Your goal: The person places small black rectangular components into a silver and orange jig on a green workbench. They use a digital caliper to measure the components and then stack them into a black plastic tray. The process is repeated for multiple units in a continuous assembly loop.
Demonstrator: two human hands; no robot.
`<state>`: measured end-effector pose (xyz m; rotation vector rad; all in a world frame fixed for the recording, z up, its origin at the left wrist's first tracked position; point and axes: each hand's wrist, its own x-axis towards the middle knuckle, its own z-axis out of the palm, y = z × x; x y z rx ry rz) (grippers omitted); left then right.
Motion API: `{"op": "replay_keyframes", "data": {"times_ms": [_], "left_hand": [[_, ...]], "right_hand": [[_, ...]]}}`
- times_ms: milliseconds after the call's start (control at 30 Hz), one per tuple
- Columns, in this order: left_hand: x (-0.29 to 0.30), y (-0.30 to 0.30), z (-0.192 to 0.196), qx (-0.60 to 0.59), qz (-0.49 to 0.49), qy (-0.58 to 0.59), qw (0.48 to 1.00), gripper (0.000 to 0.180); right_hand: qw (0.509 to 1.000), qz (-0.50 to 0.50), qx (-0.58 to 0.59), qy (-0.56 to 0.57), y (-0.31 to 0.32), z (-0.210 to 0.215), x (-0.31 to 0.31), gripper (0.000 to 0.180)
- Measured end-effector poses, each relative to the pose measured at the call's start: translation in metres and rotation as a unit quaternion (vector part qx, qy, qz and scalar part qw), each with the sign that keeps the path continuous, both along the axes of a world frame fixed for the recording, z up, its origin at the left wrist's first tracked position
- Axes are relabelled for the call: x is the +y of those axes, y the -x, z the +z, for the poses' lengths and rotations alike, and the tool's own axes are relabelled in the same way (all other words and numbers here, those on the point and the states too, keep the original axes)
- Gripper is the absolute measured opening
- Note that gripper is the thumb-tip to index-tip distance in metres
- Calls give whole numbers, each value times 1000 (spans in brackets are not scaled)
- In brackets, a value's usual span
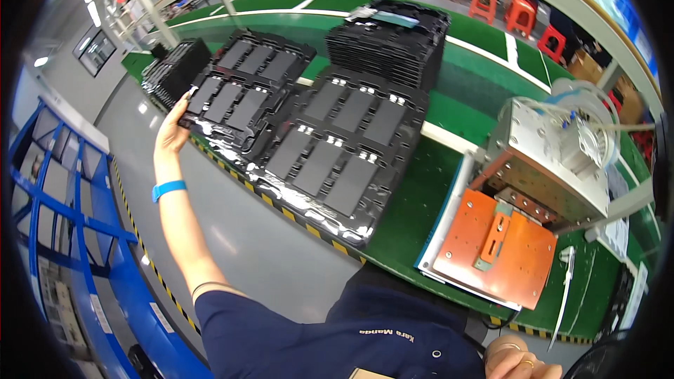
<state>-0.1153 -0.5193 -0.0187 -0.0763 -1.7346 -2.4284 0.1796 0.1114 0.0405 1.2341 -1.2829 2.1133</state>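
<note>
My left hand point(173, 128) reaches forward and grips the left edge of a black plastic tray point(247, 142), thumb along the rim; the other fingers are mostly hidden. Flat dark grey rectangular pieces point(226, 100) sit in this tray's pockets in two rows. To its right, closer to me, lies a second black tray point(275, 181) with similar dark grey pieces point(349, 186). Low at the bottom right, close to my body, my right hand point(521, 359) is curled closed, and whatever it may hold is hidden.
Stacks of black trays point(382, 52) point(175, 74) stand behind and left. On the green bench point(414, 203) at right is a metal press fixture point(547, 161) with an orange plate point(467, 245); a white cable tie point(564, 288) lies beside it. Blue racks point(84, 221) stand left.
</note>
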Motion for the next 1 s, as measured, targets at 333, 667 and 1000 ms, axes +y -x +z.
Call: {"op": "replay_keyframes", "data": {"times_ms": [333,667,1000], "left_hand": [[-19,26,-119,-100,65,-10,993,40],[93,-14,-78,-34,360,662,656,46],[156,-76,-131,169,204,620,738,51]], "right_hand": [[968,-228,-56,-89,0,-44,32,48],[950,-273,-61,-137,11,-50,41,49],[928,-320,-96,-165,13,-58,40,46]]}}
